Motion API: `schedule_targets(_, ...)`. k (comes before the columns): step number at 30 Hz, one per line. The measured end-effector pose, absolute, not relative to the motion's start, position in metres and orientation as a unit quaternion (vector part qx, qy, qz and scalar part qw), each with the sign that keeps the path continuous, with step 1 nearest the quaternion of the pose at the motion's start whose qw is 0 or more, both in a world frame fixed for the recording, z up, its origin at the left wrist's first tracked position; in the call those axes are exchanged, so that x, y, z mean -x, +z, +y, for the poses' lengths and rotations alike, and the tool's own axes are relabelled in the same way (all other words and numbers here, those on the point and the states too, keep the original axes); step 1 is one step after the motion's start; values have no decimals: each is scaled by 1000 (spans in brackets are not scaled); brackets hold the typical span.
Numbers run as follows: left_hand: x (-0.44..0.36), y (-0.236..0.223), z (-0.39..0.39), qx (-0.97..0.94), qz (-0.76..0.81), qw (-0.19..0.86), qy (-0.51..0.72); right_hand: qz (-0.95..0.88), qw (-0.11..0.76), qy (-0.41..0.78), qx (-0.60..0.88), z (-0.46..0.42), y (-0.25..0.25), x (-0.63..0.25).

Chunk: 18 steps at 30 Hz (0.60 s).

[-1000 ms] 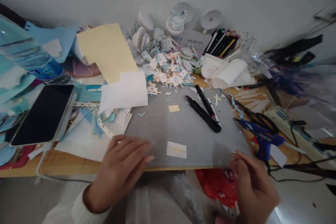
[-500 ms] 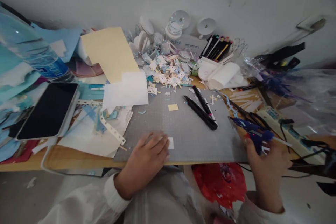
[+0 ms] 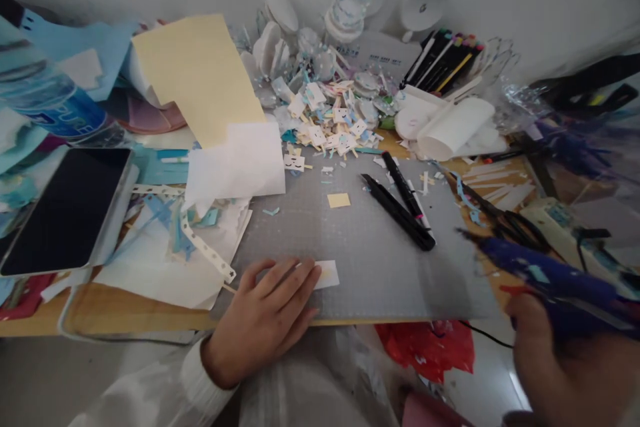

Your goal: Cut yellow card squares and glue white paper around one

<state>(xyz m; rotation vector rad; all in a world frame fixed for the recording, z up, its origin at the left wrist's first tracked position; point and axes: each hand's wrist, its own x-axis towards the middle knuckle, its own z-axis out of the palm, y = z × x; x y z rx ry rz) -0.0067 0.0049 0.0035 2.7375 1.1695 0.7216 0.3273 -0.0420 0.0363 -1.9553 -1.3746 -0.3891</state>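
Note:
My left hand (image 3: 263, 320) lies flat on the near edge of a grey cutting mat (image 3: 360, 247), fingers stretched out over the left end of a small white and yellow paper piece (image 3: 327, 274). My right hand (image 3: 565, 360), blurred at the lower right, is wrapped round the handle of a blue glue gun (image 3: 540, 273), whose nozzle points left above the mat's right edge. Two black pens (image 3: 403, 207) lie on the mat beyond it. A small yellow paper square (image 3: 339, 200) rests mid-mat.
A dark tablet (image 3: 65, 210) lies at the left beside paper scraps and a water bottle (image 3: 40, 97). A yellow sheet (image 3: 197, 77), a pile of cut paper bits (image 3: 330, 123), markers (image 3: 440, 63), paper rolls (image 3: 450, 127), scissors (image 3: 505, 220) and a power strip (image 3: 575, 230) crowd the back and right.
My right hand reached right, took hold of the blue glue gun and lifted it toward me. My left hand slid right onto the small paper piece.

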Motion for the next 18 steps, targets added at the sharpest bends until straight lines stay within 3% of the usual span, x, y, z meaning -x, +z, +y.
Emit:
schedule_targets(8,1,4,9,-911,377,57,154,-677,189,-55,709,-23,22,-265)
schedule_targets(18,1,4,10,-906,388,81,152,-745,148,-69,647,-15,12,-265)
